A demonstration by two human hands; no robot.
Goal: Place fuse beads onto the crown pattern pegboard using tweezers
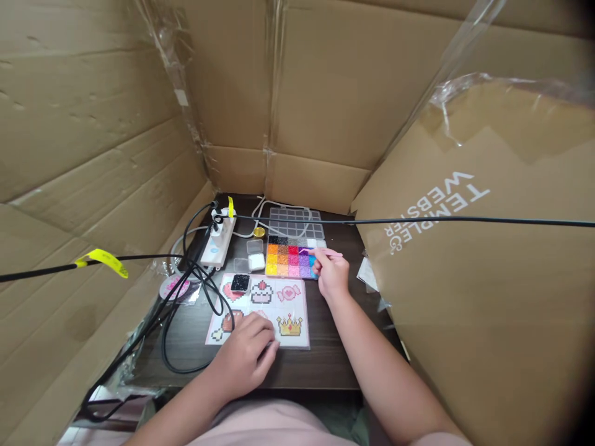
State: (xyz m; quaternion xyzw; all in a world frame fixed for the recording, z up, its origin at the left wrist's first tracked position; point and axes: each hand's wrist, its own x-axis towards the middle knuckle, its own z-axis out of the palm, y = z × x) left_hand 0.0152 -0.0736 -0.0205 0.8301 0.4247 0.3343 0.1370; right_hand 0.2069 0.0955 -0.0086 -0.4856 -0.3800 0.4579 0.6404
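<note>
— Nearest the camera, what is the left hand (248,356) doing?

— It lies curled, fingers loosely bent, on the near edge of the pattern sheet (260,310), pinning it to the dark tabletop (325,359). It holds nothing.

— And the right hand (331,272)?

— Farther out, just right of the sheet, it pinches pink tweezers (325,253) whose tip dips into the purple compartment of the bead tray (292,257).

— So which step is this?

— Picking a bead, I judge. Next, the tweezers need a firm, gentle squeeze, then a steady carry to the sheet.

— Anything beyond?

— A clear lid (295,222) behind the tray, a power strip (217,243) far left.
</note>
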